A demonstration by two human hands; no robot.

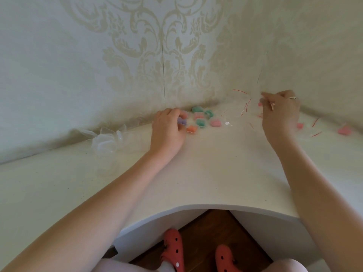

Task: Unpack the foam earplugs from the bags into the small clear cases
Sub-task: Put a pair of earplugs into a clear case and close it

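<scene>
Surface: white corner desk [196, 173], patterned wallpaper behind.
Left hand [169, 130]: fingers curled on purple-filled case [181, 121], filled cases [200, 117] just rightward.
Right hand [279, 110]: pinching clear bag [243, 107], raised.

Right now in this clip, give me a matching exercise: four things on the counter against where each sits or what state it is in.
Things:
1. purple earplugs
2. empty cases
3. clear bag
4. orange earplugs

Places or states:
A. piled at the wall, far left
B. held up by the right hand
C. under the fingers of the left hand
D. front of the filled cluster, nearest the counter edge

Pairs: 1-C, 2-A, 3-B, 4-D
</scene>
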